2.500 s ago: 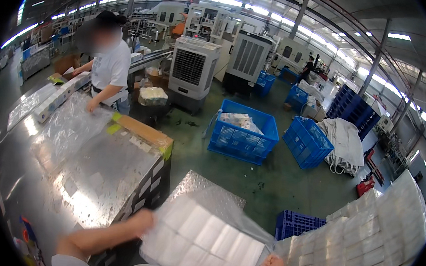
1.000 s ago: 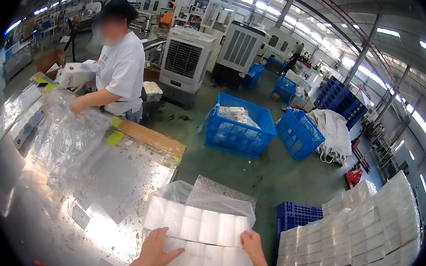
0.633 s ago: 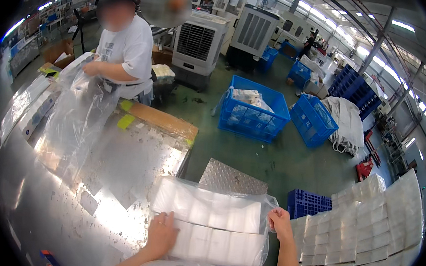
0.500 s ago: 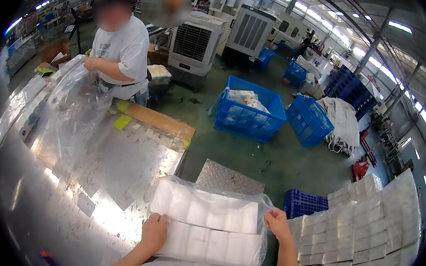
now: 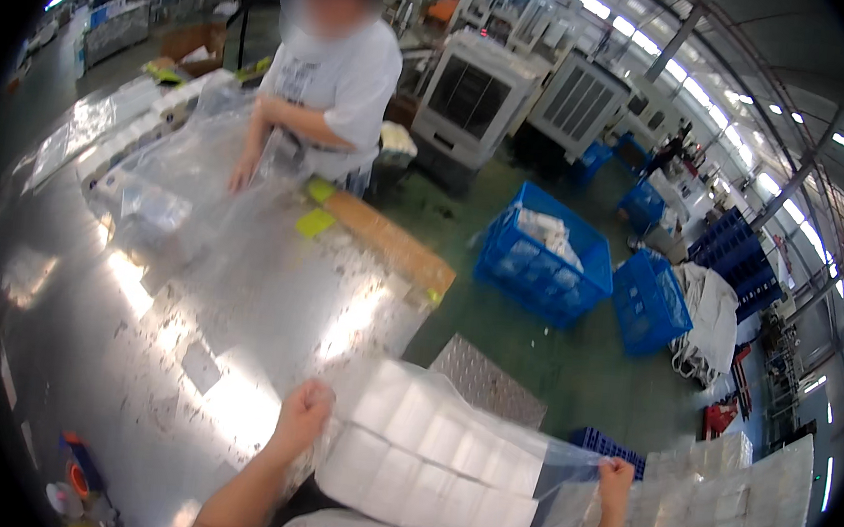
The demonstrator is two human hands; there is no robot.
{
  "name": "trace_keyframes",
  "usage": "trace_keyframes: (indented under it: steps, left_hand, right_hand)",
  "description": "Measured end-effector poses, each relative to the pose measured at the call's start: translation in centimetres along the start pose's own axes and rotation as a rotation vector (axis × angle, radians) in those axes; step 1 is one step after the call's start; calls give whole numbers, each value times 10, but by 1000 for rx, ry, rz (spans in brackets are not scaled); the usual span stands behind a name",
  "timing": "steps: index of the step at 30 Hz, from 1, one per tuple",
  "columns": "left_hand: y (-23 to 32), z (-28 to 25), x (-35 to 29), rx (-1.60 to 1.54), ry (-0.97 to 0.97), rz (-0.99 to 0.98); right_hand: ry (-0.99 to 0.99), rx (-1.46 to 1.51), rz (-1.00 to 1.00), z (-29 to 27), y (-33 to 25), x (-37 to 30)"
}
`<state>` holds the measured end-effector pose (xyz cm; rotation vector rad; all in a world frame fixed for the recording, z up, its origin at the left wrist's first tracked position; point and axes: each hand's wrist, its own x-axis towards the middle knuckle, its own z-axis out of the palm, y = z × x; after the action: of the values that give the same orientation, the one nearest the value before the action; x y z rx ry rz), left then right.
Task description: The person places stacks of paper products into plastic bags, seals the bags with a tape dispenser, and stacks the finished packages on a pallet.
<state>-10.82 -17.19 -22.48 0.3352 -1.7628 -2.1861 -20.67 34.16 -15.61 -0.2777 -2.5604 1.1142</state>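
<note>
A clear plastic bag (image 5: 569,473) lies in front of me, at the table's near right edge. Inside it are two rows of white, soft-looking packs (image 5: 442,444) set side by side. My right hand (image 5: 615,485) is closed on the bag's right end and holds the film stretched out past the packs. Beside the bag's left end, my left hand (image 5: 304,411) is raised with its fingers curled shut. The view is slightly blurred there, and what those fingers hold, if anything, cannot be made out.
The worn metal table (image 5: 251,290) spreads to the left, with a tape roll (image 5: 79,477) near its front. Across it a co-worker (image 5: 332,78) handles clear film (image 5: 192,161). Blue crates (image 5: 546,263) stand on the floor; wrapped white packs (image 5: 720,505) are stacked at right.
My right hand has pulled the bag's end outward to the right, stretching the film. My left hand has lifted from the packs' left edge and closed. The view has turned left; the co-worker's arm has lowered.
</note>
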Motion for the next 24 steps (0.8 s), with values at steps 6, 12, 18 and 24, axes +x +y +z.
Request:
trace_keyframes:
  steps: [6, 12, 18, 24]
  left_hand:
    - [18, -32, -7, 45, 112, -71]
    - [41, -21, 14, 446, 127, -31]
    - [34, -41, 35, 775, 150, -66]
    - [49, -37, 37, 505, 60, -223]
  right_hand:
    - [-533, -422, 9, -28, 47, -9]
    - [-286, 258, 638, -61, 20, -48]
    - [408, 749, 877, -51, 68, -62]
    - [-60, 143, 663, -31, 44, -75]
